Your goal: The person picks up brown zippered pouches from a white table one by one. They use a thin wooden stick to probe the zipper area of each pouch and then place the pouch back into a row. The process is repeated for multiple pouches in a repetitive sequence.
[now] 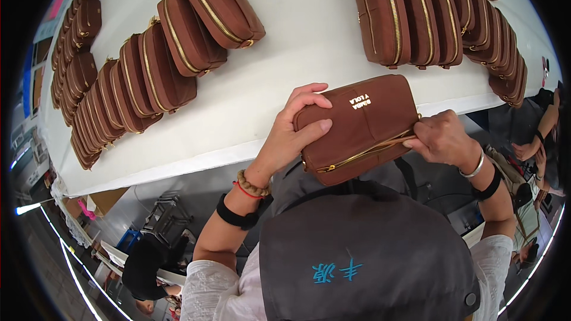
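A brown zip pouch (380,107) with gold lettering on its face is held just past the table's near edge, over my dark apron. My left hand (288,131) is closed round its left end, thumb lying on the face and fingers over the far edge. At the right end, by the gold zip, my right hand (443,137) is closed in a pinch on the pouch's corner; exactly what sits between the fingertips is hidden. The zip pull (327,169) lies near the left end of the zip. Toward the right the zip edges look parted.
On the white table (297,30), similar brown pouches stand in a curved row at left (169,47) and another at right (410,18). More line the far left edge (80,24). A person in black (143,270) is at lower left; others' arms (538,137) show at right.
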`<state>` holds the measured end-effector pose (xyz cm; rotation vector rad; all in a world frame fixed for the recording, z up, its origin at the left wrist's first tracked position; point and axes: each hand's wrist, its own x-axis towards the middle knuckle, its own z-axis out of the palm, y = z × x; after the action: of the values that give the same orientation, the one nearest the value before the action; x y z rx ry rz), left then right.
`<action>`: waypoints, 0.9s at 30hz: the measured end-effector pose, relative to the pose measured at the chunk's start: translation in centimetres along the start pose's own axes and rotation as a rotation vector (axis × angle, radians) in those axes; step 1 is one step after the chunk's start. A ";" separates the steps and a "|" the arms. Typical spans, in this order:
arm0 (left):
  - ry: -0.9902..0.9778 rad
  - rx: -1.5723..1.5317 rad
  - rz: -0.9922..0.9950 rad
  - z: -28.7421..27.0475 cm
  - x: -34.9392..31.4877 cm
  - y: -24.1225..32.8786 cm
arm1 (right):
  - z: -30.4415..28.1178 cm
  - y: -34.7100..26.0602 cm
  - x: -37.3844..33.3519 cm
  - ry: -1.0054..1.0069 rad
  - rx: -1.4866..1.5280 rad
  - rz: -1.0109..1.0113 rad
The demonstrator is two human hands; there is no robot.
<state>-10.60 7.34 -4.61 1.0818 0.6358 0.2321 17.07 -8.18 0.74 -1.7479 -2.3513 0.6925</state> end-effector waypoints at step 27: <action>0.158 1.428 0.166 1.8 1.1 -2.0 | 6.4 -5.8 -2.3 0.146 0.272 0.616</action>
<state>-8.91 5.58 -6.21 2.5090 0.8552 -0.0416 10.38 -13.38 -2.01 -2.2965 -1.5254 0.8689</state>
